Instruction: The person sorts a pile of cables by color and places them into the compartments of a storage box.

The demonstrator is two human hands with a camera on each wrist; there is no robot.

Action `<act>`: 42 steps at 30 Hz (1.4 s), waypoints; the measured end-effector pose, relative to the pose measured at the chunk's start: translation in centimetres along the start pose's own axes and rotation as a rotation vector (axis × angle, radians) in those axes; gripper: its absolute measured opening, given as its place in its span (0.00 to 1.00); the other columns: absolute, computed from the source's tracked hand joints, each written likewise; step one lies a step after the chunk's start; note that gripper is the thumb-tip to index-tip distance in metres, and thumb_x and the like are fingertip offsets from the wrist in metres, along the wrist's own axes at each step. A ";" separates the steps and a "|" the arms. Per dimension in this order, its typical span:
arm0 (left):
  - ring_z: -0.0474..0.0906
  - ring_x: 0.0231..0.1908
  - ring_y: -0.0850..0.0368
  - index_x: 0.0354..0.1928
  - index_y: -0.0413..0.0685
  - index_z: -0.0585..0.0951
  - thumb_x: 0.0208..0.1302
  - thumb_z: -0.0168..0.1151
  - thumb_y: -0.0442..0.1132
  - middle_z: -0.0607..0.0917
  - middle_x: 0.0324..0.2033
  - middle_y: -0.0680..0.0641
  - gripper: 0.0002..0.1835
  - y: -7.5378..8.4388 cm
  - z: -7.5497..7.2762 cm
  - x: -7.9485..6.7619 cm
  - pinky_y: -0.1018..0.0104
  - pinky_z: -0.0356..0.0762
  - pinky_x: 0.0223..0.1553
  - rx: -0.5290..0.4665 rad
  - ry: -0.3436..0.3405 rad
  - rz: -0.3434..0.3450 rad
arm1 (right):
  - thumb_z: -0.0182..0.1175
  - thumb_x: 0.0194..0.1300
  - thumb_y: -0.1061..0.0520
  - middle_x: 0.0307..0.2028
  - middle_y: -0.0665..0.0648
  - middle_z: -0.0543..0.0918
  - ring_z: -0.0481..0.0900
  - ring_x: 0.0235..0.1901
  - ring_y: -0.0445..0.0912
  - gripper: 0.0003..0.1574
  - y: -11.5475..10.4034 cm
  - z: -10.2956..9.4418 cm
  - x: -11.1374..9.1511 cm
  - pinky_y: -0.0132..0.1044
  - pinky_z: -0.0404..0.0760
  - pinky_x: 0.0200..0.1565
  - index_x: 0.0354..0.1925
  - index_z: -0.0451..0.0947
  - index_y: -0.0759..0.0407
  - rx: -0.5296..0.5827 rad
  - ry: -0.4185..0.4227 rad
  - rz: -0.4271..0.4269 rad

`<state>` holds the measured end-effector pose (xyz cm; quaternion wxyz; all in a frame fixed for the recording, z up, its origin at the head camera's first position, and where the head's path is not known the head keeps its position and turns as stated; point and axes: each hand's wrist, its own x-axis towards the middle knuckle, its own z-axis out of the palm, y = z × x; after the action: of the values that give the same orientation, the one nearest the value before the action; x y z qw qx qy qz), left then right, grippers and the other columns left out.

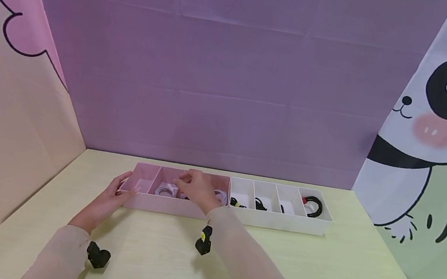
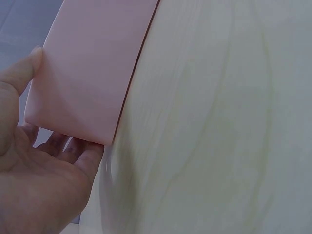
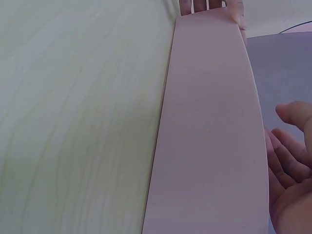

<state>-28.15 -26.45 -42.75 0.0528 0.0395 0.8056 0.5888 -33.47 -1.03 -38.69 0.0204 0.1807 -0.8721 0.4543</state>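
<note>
A long pink divided box (image 1: 169,205) stands on the table, with coiled white cables (image 1: 166,190) in its compartments. At the box's left end my left hand (image 1: 113,196) grips the corner; the left wrist view shows the thumb on the rim and the fingers against the end wall. My right hand (image 1: 196,189) reaches over the pink box's middle compartments. In the right wrist view its thumb (image 3: 292,114) stands apart from the bent fingers, and I see nothing between them. The front wall hides some fingertips there. Another white cable coil (image 1: 221,197) lies to the right of this hand.
A white divided box (image 1: 280,221) adjoins the pink one on the right. Inside are dark cables (image 1: 259,204) and a black coil with a red part (image 1: 314,207). A purple backdrop (image 1: 229,89) rises behind the table (image 1: 174,264), with printed side panels left and right.
</note>
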 end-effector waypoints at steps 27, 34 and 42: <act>0.45 0.73 0.32 0.80 0.54 0.32 0.73 0.56 0.57 0.39 0.77 0.33 0.51 -0.2 -0.1 0.0 0.33 0.47 0.69 0.010 -0.003 -0.012 | 0.66 0.69 0.50 0.36 0.46 0.84 0.81 0.32 0.39 0.12 0.0 -2.4 -1.3 0.31 0.82 0.34 0.45 0.85 0.55 -0.003 -0.075 -0.052; 0.45 0.73 0.32 0.80 0.55 0.32 0.73 0.57 0.57 0.39 0.77 0.33 0.51 -0.1 0.0 0.0 0.33 0.47 0.69 0.013 -0.004 -0.009 | 0.66 0.68 0.51 0.35 0.46 0.84 0.80 0.33 0.39 0.11 -0.6 -2.9 -2.0 0.32 0.81 0.33 0.45 0.84 0.55 -0.017 -0.092 -0.068; 0.45 0.73 0.31 0.80 0.55 0.32 0.73 0.56 0.59 0.38 0.77 0.33 0.51 -0.2 -0.1 0.1 0.31 0.46 0.69 0.028 -0.002 -0.012 | 0.68 0.66 0.51 0.35 0.45 0.85 0.81 0.34 0.38 0.09 -0.6 -3.4 -2.5 0.33 0.81 0.35 0.42 0.85 0.53 -0.042 -0.101 -0.092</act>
<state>-28.23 -26.61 -42.87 0.0567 0.0362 0.8140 0.5769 -31.34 2.13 -36.72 0.0011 0.2427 -0.8721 0.4249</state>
